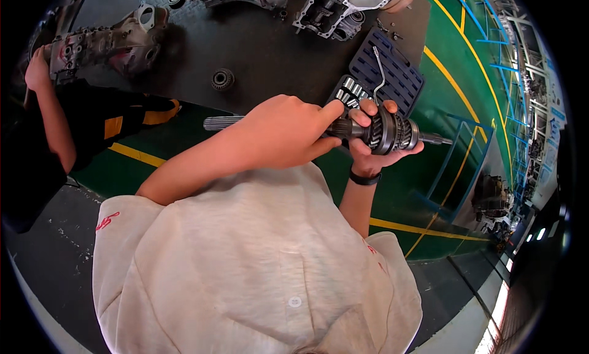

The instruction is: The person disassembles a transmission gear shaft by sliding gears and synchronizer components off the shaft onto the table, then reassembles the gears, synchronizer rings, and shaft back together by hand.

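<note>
A gear shaft [385, 134], a dark metal shaft with several gears and a splined end, lies level across both hands above the table's near edge. My left hand [288, 130] closes its thumb and forefinger on the shaft left of the gears. Its splined end [222, 123] sticks out beyond my left wrist. My right hand [372, 161] wraps around the gears from below, with its fingertips showing over the far side. The thinner tip of the shaft points right, past that hand. Behind the gears sits a socket set case [402, 78] with shiny sockets [351, 90] and a bent-handled tool [379, 72].
A loose gear [222, 79] stands on the dark table [261, 53]. Gearbox housings [325, 13] lie at the back, with a long one [132, 44] at left. A co-worker's hand [38, 72] touches that one. Blue rails [451, 164] stand on the green floor at right.
</note>
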